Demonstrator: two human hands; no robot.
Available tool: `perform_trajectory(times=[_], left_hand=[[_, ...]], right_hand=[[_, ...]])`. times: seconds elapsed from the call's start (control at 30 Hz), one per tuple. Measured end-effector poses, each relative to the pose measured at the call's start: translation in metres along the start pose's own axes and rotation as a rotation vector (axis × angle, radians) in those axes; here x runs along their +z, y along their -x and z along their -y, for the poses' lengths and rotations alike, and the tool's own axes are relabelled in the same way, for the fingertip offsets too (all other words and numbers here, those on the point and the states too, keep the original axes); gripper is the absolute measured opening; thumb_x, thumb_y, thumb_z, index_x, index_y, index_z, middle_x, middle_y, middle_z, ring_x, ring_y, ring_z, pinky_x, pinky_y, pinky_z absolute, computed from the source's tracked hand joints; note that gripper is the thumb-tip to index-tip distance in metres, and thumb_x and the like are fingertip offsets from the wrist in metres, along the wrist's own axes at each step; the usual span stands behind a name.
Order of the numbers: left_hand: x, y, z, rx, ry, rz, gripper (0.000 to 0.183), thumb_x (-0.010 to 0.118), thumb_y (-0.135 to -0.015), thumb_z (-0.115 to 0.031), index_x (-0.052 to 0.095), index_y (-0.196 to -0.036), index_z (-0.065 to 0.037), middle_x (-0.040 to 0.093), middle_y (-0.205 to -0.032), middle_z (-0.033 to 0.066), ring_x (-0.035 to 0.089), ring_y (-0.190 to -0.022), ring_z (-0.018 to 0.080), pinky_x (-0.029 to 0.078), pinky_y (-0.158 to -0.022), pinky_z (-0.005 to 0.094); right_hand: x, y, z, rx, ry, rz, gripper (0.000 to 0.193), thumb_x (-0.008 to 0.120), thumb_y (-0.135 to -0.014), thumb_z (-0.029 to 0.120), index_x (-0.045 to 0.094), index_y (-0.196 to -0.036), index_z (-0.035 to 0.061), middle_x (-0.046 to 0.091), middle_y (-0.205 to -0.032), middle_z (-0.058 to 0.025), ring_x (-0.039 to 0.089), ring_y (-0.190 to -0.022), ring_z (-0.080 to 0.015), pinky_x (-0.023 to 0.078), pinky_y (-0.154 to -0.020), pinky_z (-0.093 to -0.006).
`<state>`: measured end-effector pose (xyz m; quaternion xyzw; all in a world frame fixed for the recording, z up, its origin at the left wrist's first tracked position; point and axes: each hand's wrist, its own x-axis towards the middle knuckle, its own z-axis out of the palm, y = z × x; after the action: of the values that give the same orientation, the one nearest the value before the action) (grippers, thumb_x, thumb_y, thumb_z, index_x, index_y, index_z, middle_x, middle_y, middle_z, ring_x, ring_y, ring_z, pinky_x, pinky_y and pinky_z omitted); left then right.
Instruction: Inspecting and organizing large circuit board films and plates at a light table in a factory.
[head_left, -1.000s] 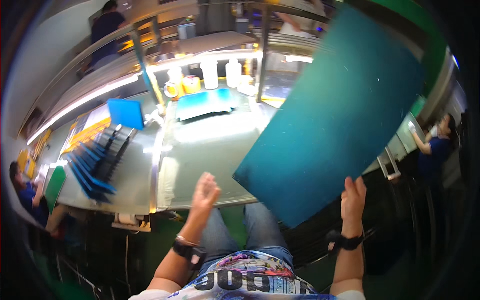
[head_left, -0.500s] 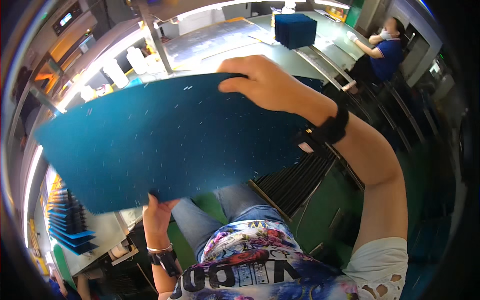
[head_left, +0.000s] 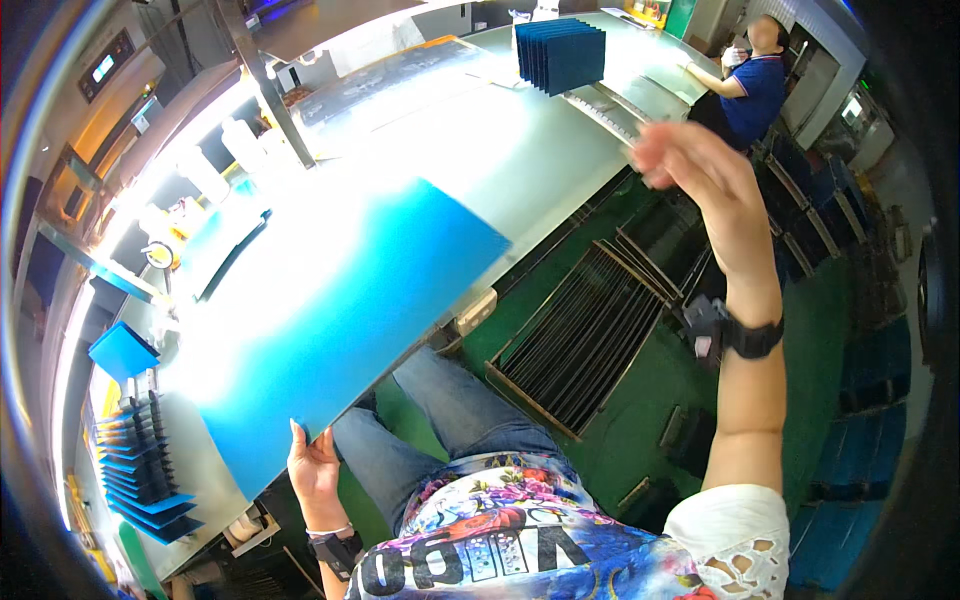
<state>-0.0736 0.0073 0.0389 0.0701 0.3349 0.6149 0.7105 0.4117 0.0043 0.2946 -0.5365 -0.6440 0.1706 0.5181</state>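
Note:
A large rectangular blue panel point(head_left: 365, 310) lies low over the bright work table, its far part washed out by glare. My left hand point(head_left: 313, 468) grips its near edge, thumb on the upper face and fingers beneath. Away from the panel, to the right, my right hand point(head_left: 695, 180) is raised with fingers stretched out and nothing in them. Motion blurs its fingertips. Below that hand, a rack point(head_left: 580, 340) of dark slats stands over the green floor.
Upright blue panels form a stack point(head_left: 562, 58) at the table's far side. More small blue panels point(head_left: 150, 480) stand in a slotted holder at left. White bottles point(head_left: 240, 145) line the lamp-lit back. A seated co-worker point(head_left: 755, 95) is at far right.
My right hand has let go of the panel and moved right. The panel has come down from a tilted hold toward the table, still in my left hand.

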Motion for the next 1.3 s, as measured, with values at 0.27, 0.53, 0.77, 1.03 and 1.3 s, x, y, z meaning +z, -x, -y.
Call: perform_trajectory(times=[0.27, 0.53, 0.77, 1.03, 1.3], left_hand=[[-0.025, -0.013, -0.033, -0.062, -0.254, -0.279, 0.015, 0.057, -0.091, -0.021, 0.060, -0.097, -0.007, 0.066, -0.090, 0.0039, 0.065, -0.079, 0.0171, 0.057, -0.070, 0.0294], [-0.029, -0.011, -0.029, -0.104, -0.177, -0.438, 0.020, 0.056, -0.091, -0.026, 0.057, -0.100, -0.008, 0.063, -0.091, 0.0054, 0.063, -0.079, 0.0202, 0.058, -0.068, 0.0313], [-0.028, -0.015, 0.003, 0.009, -0.083, -0.447, 0.021, 0.057, -0.091, -0.025, 0.055, -0.101, -0.006, 0.061, -0.088, 0.0084, 0.061, -0.077, 0.0223, 0.057, -0.069, 0.0369], [-0.019, -0.008, -0.010, 0.011, -0.149, -0.471, 0.020, 0.053, -0.093, -0.019, 0.052, -0.104, -0.002, 0.060, -0.091, 0.0115, 0.061, -0.078, 0.0272, 0.056, -0.067, 0.0390], [-0.008, 0.001, -0.007, 0.000, -0.219, -0.495, 0.021, 0.054, -0.092, -0.020, 0.053, -0.105, -0.005, 0.060, -0.094, 0.0123, 0.060, -0.081, 0.0278, 0.055, -0.065, 0.0401]], right_hand=[[0.002, 0.104, -0.130, 0.581, -0.291, -0.284, 0.021, 0.050, -0.092, 0.014, 0.062, -0.100, -0.0002, 0.066, -0.081, -0.0070, 0.059, -0.069, -0.0100, 0.048, -0.066, -0.0231], [0.072, 0.099, -0.162, 0.660, -0.351, -0.064, 0.018, 0.051, -0.092, 0.012, 0.062, -0.097, -0.0014, 0.066, -0.078, -0.0079, 0.061, -0.067, -0.0096, 0.049, -0.063, -0.0215], [0.114, 0.052, -0.167, 0.543, -0.292, 0.123, 0.019, 0.050, -0.091, 0.010, 0.062, -0.094, -0.0041, 0.066, -0.077, -0.0084, 0.062, -0.068, -0.0112, 0.050, -0.064, -0.0229], [0.143, -0.152, -0.197, 0.431, -0.618, 0.186, 0.049, 0.053, -0.091, 0.039, 0.053, -0.115, -0.0033, 0.064, -0.095, -0.0121, 0.062, -0.081, -0.0173, 0.050, -0.074, -0.0272], [0.243, -0.390, -0.184, 0.464, -1.110, 0.016, 0.039, 0.065, -0.085, 0.031, 0.052, -0.112, 0.0062, 0.062, -0.097, -0.0095, 0.062, -0.086, -0.0246, 0.053, -0.072, -0.0368]])
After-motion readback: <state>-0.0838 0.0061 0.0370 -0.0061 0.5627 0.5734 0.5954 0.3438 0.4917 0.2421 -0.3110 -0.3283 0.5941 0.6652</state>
